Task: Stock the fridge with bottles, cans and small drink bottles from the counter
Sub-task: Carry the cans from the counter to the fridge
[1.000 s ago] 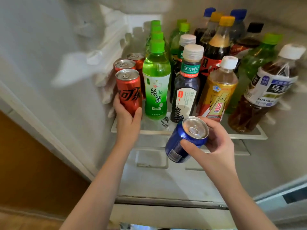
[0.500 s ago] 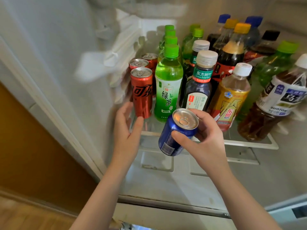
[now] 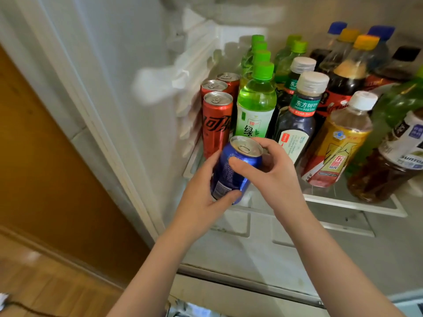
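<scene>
Bottles (image 3: 256,104), red cans (image 3: 217,124) crowding shelf (image 3: 343,203), blue can (image 3: 231,172)

Both my bare forearms reach forward and draw together. My left hand (image 3: 199,197) grips the blue can (image 3: 231,172) low down, thumb across its lower side. My right hand (image 3: 277,179) pinches the can near its top, thumb in front, fingers (image 3: 270,145) curled behind.
</scene>
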Tool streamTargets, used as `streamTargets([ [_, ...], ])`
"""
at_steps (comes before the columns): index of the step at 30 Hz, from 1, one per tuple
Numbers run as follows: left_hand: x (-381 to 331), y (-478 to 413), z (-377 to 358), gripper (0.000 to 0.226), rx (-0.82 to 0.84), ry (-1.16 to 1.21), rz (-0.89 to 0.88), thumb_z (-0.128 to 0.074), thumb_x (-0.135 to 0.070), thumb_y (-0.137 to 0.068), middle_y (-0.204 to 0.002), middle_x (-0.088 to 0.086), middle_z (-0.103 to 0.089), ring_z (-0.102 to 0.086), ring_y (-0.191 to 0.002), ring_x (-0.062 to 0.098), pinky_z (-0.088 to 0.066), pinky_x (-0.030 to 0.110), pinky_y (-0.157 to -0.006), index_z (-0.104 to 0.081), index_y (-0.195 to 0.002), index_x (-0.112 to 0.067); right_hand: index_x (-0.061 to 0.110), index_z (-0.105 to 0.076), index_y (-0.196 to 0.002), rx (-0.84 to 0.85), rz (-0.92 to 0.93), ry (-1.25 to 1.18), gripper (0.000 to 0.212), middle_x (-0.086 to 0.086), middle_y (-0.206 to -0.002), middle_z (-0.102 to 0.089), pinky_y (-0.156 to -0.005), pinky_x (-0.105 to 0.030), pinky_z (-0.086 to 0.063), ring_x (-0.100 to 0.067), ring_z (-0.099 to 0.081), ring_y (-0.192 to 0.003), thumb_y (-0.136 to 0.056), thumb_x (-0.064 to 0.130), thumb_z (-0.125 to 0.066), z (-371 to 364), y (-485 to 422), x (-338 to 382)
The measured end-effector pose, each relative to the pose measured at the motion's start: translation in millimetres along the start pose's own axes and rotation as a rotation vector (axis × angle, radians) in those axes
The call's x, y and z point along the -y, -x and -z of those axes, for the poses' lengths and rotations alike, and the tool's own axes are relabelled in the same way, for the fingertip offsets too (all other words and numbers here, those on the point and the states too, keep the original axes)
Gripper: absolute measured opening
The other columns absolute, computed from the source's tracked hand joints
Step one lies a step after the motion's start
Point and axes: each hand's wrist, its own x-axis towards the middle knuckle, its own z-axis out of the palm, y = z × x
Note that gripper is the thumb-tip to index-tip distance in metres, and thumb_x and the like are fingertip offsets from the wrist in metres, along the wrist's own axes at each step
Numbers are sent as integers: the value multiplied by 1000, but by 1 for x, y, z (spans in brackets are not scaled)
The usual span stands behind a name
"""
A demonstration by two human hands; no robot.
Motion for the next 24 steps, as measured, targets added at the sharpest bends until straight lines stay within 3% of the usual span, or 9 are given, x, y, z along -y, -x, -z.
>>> streamTargets([
  [4,9,-1,0,71,-70,73,12,-68,-34,-76,-136,-30,-45,-45,-128,-2,-39,13,-99,-32,-134,-54,15,-55,-119,34,-29,-34,47,5,-110,-67,-83,-21,-52,-2,-63,-101,-77,25,-73,0,2,3],
  [8,18,-8,1,73,-237,107,15,-69,-15,-77,-140,-14,-46,-44,-130,4,-39,18,-103,-34,-138,-38,20,-56,-117,-69,-62,-55,39,8,-109,-67,-83,-12,-49,4,-62,-100,-81,27,-67,14,11,0],
  [13,23,-17,-3,74,-341,57,39,-64,-9,-77,-131,-30,-43,-44,-124,-7,-38,10,-99,-31,-129,-51,18,-60,-109,-199,-111,-65,22,6,-91,-72,-80,-19,-50,-3,-66,-90,-87,16,-65,32,29,-12],
  [18,31,-19,-9,79,-393,-1,85,-62,-6,-84,-148,-7,-34,-36,-134,3,-35,25,-111,-21,-148,-26,17,-61,-108,-277,-153,-42,22,1,-91,-71,-88,-31,-51,-9,-66,-92,-87,16,-66,42,44,-21],
  [22,30,-25,-11,79,-401,-46,60,-63,-7,-83,-147,-3,-34,-37,-133,6,-33,21,-110,-21,-148,-18,18,-61,-105,-309,-200,-36,19,-5,-92,-71,-93,-36,-50,-12,-66,-92,-87,12,-65,41,56,-26],
  [24,28,-30,-12,78,-420,-69,48,-65,-5,-81,-142,-5,-37,-40,-129,4,-33,12,-106,-24,-147,-14,18,-61,-104,-315,-217,-32,19,-5,-90,-71,-92,-37,-50,-11,-66,-90,-86,12,-65,40,62,-26],
])
